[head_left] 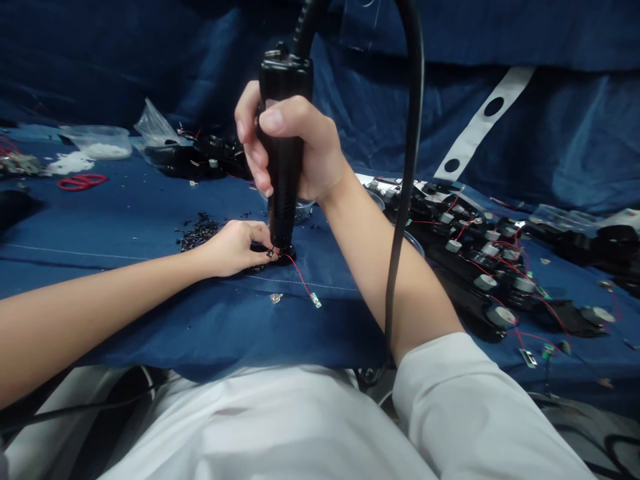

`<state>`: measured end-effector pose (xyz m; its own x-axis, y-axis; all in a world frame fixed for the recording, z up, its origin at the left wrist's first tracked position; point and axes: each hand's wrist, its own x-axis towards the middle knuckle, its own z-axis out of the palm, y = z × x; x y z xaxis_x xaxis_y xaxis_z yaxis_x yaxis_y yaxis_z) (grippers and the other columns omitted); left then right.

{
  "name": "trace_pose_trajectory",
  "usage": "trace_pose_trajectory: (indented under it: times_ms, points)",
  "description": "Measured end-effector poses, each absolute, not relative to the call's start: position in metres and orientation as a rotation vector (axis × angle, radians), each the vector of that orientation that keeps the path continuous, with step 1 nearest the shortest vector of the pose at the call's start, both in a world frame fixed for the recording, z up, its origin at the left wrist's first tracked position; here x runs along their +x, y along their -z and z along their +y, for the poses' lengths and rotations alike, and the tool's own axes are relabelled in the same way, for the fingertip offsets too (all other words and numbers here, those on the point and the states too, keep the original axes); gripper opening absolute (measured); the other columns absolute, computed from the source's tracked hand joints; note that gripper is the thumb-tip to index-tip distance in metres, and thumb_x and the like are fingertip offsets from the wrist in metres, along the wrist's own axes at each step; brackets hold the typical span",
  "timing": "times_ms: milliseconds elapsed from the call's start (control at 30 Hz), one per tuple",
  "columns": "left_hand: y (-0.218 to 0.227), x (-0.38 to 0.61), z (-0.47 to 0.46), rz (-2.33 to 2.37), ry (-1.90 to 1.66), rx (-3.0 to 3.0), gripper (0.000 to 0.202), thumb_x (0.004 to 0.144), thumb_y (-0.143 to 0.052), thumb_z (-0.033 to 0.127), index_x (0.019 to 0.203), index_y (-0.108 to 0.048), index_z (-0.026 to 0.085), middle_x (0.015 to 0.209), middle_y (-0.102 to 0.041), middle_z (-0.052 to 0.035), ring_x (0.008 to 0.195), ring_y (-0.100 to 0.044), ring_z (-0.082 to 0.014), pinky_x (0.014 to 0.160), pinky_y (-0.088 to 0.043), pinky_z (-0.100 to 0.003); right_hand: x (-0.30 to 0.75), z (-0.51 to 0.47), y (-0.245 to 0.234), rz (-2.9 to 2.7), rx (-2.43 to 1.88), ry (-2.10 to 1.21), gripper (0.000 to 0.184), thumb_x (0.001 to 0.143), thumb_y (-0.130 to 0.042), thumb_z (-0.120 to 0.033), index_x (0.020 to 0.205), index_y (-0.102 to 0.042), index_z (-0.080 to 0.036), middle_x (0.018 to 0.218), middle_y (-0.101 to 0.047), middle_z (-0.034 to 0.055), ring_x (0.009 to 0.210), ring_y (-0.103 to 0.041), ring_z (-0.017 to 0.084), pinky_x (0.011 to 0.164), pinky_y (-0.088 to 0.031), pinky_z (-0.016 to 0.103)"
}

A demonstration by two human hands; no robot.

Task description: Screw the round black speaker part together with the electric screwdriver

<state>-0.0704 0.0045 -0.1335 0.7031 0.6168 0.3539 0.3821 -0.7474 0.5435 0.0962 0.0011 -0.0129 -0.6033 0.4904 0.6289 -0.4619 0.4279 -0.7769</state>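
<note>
My right hand [305, 143] is wrapped round a black electric screwdriver [286, 167], held upright with its tip down and its cable rising from the top. Below the tip, a small black part [285, 257] lies on the blue cloth. My left hand [240, 248] pinches that part at its left side, fingertips beside the tip. A thin red wire runs from the part to a small circuit board [315, 300]. Where the bit meets the part is hidden. A small shiny piece [276, 298] lies in front, close to the wire.
Black screws [197, 232] lie heaped left of my hands. Farther back are red-handled scissors [83, 182], a clear tub [103, 141] and a plastic bag [156, 127]. Black housings with motors and red wires [500, 267] crowd the right. The screwdriver cable [413, 133] hangs across my right forearm.
</note>
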Motion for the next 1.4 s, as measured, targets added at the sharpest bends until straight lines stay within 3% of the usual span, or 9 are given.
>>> trace_pose_trajectory:
  times_ms: [133, 367, 533, 700, 833, 1000, 1167, 1400]
  points:
    - [0.136, -0.071, 0.006, 0.772, -0.763, 2.472, 0.022, 0.084, -0.074, 0.042, 0.086, -0.084, 0.022, 0.093, -0.079, -0.0040, 0.087, -0.074, -0.0205, 0.088, -0.061, -0.034, 0.096, 0.008, 0.019, -1.646, -0.011, -1.306, 0.023, 0.086, -0.055, -0.034, 0.075, -0.060, -0.015, 0.052, -0.056, -0.0056, 0.039, -0.057, 0.012, 0.034, -0.047, 0.021]
    - [0.136, -0.070, 0.006, 0.796, -0.759, 2.433, 0.025, 0.083, -0.076, 0.046, 0.086, -0.084, 0.022, 0.095, -0.079, -0.0048, 0.088, -0.075, -0.0218, 0.087, -0.061, -0.036, 0.102, 0.009, 0.020, -1.658, 0.068, -1.357, 0.021, 0.087, -0.060, -0.031, 0.081, -0.060, -0.011, 0.059, -0.061, -0.0030, 0.049, -0.064, 0.012, 0.043, -0.055, 0.021]
    - [0.135, -0.070, 0.005, 0.804, -0.762, 2.428, 0.027, 0.083, -0.074, 0.048, 0.084, -0.083, 0.022, 0.095, -0.080, -0.0047, 0.088, -0.075, -0.0216, 0.087, -0.061, -0.036, 0.121, 0.008, 0.015, -1.744, -0.074, -1.392, 0.022, 0.087, -0.068, -0.032, 0.092, -0.060, -0.012, 0.070, -0.067, -0.0021, 0.073, -0.076, 0.018, 0.063, -0.069, 0.034]
    - [0.133, -0.067, 0.000, 0.839, -0.755, 2.466, 0.026, 0.084, -0.070, 0.044, 0.085, -0.081, 0.020, 0.097, -0.079, -0.0054, 0.091, -0.074, -0.0229, 0.089, -0.059, -0.037, 0.129, 0.007, 0.010, -1.842, -0.050, -1.408, 0.016, 0.090, -0.067, -0.026, 0.094, -0.060, -0.012, 0.076, -0.069, -0.0015, 0.082, -0.077, 0.019, 0.077, -0.070, 0.042]
    - [0.132, -0.066, -0.003, 0.862, -0.758, 2.487, 0.026, 0.086, -0.069, 0.043, 0.085, -0.080, 0.020, 0.097, -0.079, -0.0048, 0.091, -0.074, -0.0226, 0.088, -0.058, -0.036, 0.128, 0.006, 0.008, -1.905, -0.079, -1.352, 0.019, 0.087, -0.066, -0.030, 0.095, -0.058, -0.015, 0.076, -0.067, -0.0044, 0.082, -0.076, 0.019, 0.077, -0.070, 0.041]
    - [0.132, -0.065, -0.005, 0.911, -0.751, 2.520, 0.021, 0.084, -0.069, 0.037, 0.083, -0.079, 0.019, 0.095, -0.078, -0.0036, 0.089, -0.073, -0.0214, 0.089, -0.057, -0.035, 0.127, 0.007, 0.007, -1.921, -0.184, -1.291, 0.017, 0.080, -0.062, -0.031, 0.091, -0.054, -0.021, 0.072, -0.065, -0.0096, 0.074, -0.072, 0.012, 0.080, -0.068, 0.030]
    - [0.133, -0.063, -0.006, 0.965, -0.767, 2.506, 0.019, 0.082, -0.068, 0.035, 0.081, -0.078, 0.020, 0.093, -0.078, -0.0028, 0.087, -0.073, -0.0216, 0.088, -0.056, -0.036, 0.125, 0.008, 0.008, -1.906, -0.112, -1.279, 0.020, 0.084, -0.065, -0.031, 0.091, -0.053, -0.018, 0.070, -0.062, -0.0092, 0.066, -0.069, 0.013, 0.078, -0.070, 0.041]
    - [0.134, -0.064, -0.005, 0.952, -0.774, 2.512, 0.025, 0.084, -0.068, 0.042, 0.082, -0.078, 0.019, 0.094, -0.078, -0.0038, 0.087, -0.073, -0.0219, 0.086, -0.056, -0.036, 0.123, 0.003, 0.009, -1.852, -0.203, -1.241, 0.019, 0.083, -0.062, -0.033, 0.094, -0.054, -0.019, 0.073, -0.063, -0.0075, 0.073, -0.072, 0.016, 0.072, -0.069, 0.038]
